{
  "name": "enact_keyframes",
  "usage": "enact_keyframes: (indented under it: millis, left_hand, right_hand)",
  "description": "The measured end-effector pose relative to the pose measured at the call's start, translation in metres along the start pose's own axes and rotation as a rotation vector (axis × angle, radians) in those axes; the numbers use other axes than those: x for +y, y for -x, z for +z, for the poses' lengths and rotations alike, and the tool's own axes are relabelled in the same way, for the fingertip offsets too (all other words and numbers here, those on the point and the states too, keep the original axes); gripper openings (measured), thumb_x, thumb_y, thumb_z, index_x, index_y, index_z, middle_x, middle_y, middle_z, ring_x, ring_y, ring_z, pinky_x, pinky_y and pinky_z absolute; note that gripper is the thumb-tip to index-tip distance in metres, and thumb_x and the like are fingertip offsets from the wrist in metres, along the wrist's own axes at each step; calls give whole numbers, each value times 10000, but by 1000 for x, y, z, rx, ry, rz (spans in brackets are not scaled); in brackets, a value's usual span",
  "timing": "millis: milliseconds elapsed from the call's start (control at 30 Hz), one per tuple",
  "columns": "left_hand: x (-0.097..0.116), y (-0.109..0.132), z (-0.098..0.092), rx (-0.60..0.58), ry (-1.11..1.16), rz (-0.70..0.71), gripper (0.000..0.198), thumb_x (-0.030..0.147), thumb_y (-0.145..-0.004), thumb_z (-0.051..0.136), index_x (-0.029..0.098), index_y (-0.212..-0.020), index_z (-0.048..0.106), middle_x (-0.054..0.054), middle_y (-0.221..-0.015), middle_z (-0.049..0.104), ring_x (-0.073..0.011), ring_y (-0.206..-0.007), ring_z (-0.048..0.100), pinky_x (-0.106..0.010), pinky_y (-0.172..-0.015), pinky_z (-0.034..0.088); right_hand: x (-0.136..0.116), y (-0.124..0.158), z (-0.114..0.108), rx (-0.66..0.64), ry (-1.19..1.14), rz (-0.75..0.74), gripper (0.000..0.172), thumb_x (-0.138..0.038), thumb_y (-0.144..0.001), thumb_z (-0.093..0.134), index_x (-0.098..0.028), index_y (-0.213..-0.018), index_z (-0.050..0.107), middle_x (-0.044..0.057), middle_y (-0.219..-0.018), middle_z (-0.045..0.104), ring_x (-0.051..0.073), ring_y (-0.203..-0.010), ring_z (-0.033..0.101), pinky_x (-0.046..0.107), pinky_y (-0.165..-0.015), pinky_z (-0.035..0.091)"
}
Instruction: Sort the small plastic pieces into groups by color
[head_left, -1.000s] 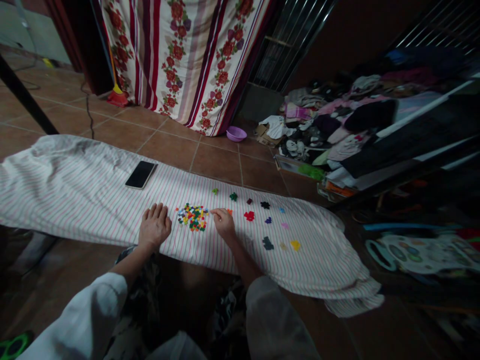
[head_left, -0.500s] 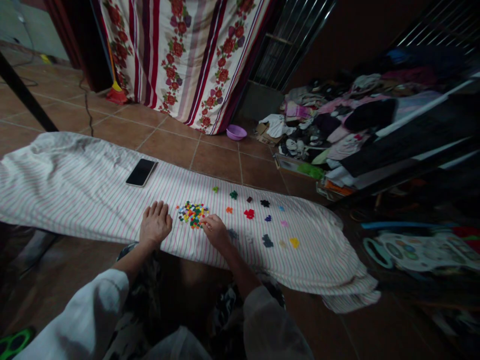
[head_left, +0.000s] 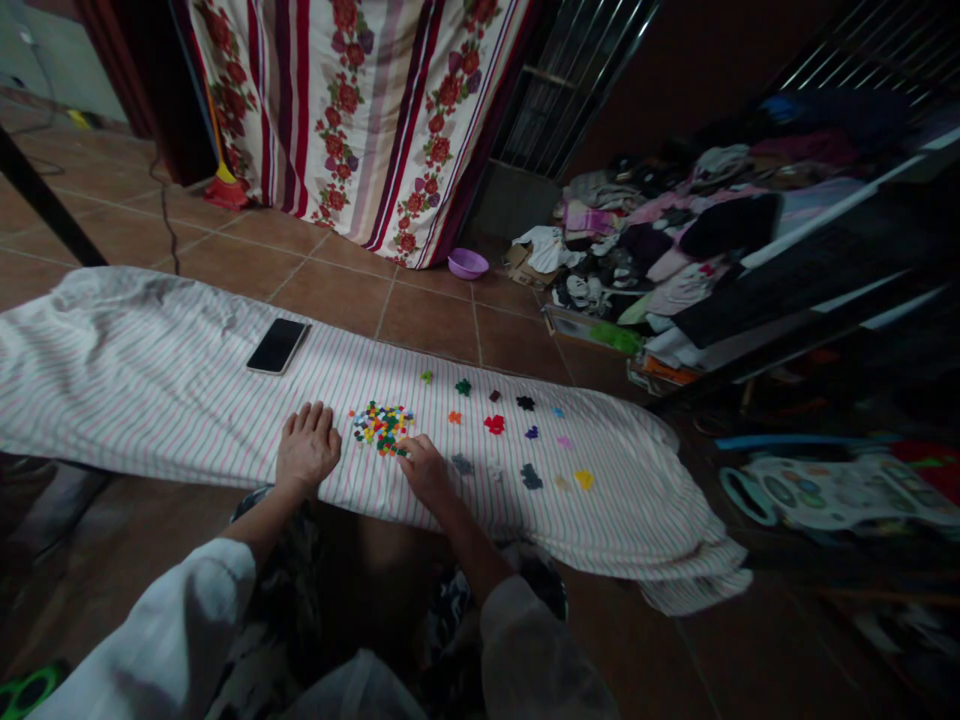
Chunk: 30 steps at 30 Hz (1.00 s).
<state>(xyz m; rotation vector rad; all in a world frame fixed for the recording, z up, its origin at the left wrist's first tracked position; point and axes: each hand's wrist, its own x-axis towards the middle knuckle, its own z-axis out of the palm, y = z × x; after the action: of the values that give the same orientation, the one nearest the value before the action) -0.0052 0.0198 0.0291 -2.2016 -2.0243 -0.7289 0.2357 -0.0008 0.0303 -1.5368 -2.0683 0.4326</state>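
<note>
My left hand (head_left: 307, 445) lies flat on the striped cloth (head_left: 172, 400), fingers stretched out, just left of a mixed pile of small coloured plastic pieces (head_left: 381, 425). At the pile's lower right edge is my right hand (head_left: 424, 470), its fingers pinched at a small dark green piece (head_left: 403, 452). Right of the pile, pieces lie in separate colour groups. These include dark green pieces (head_left: 463, 387), orange pieces (head_left: 455, 417), red pieces (head_left: 494, 425), black pieces (head_left: 525, 403), dark grey pieces (head_left: 531, 476) and yellow pieces (head_left: 584, 480).
A phone (head_left: 278, 346) lies on the cloth beyond my left hand. Past the far edge, a purple basin (head_left: 468, 264) sits on the tiled floor near a floral curtain (head_left: 352, 120). Heaped clothes (head_left: 660, 230) lie at the back right, and a broom (head_left: 226, 188) leans at the left.
My right hand stays by the pile; a dark green piece now shows at its fingertips. My left hand keeps its place on the cloth. The whole view has shifted slightly.
</note>
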Motion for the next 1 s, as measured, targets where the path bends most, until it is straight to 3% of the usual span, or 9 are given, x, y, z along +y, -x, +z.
enact_keyframes:
  millis: [167, 633, 1000]
  left_hand:
    - [-1, 0, 1, 15, -12, 7, 476, 302, -895, 410, 138, -1284, 630, -173, -1397, 612, -345, -1365, 495, -516, -1131, 332]
    - [1, -1, -1, -17, 25, -18, 473, 300, -898, 411, 118, -1276, 631, -185, -1422, 589, -349, -1390, 472, -519, -1155, 316]
    - [-1, 0, 0, 6, -60, 28, 473, 300, -934, 364, 102, -1272, 628, -180, -1408, 602, -345, -1369, 495, -506, -1134, 347]
  right_hand:
    - [-3, -1, 4, 30, 23, 15, 264, -60, -836, 528, -237, -983, 659, 48, -983, 638, 198, -934, 630, 307, -860, 531]
    - [0, -2, 10, 112, -80, 59, 184, -126, -792, 553, -229, -906, 654, 30, -900, 683, 174, -720, 609, 294, -743, 511]
    - [0, -7, 5, 189, -206, 188, 139, -202, -814, 562, -230, -915, 653, 15, -844, 702, 167, -725, 655, 274, -705, 513]
